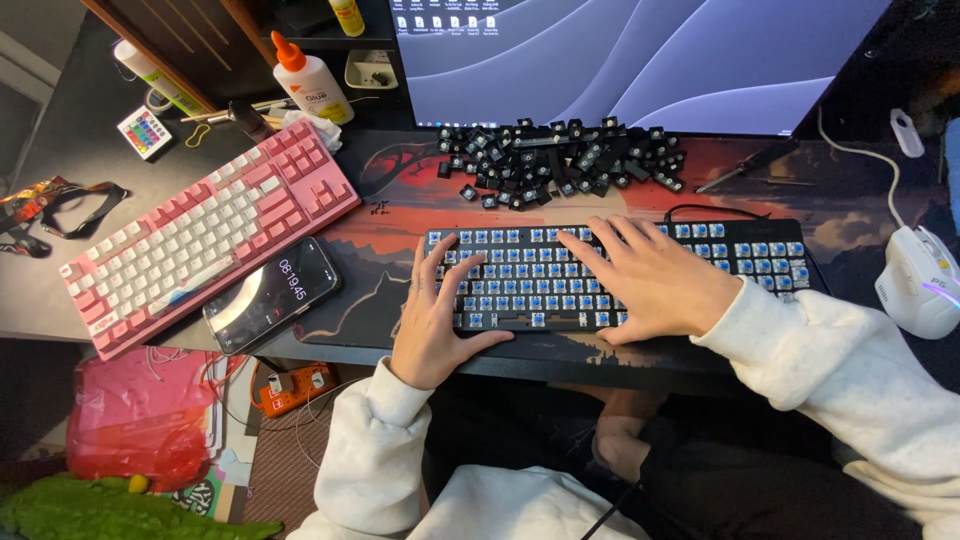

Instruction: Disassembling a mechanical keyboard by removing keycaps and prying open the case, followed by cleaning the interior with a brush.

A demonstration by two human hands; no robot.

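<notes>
Two hands rest on one stripped black keyboard (620, 275), lying on the dark desk mat (400, 200) at the front edge of the counter (80, 200).

Head view. Containers: white glue bottle with orange cap (310, 80) standing at rear left, contents not visible; small pale tray (370, 68) under the monitor (640, 60), contents too small to tell.

Hidden or cut off: monitor cropped at top; white mouse (920, 280) cropped at right; keyboard's middle covered by the hands.

Keyboard: keycaps off, blue switches exposed in rows. Loose black keycaps (560, 160) heaped behind it.

Left hand (435, 320): fingers spread, flat on the left end, thumb along the front edge. Right hand (645, 275): fingers spread, laid over the middle rows.

Also: pink-and-white keyboard (200, 235), phone (270, 295) beside it.
</notes>
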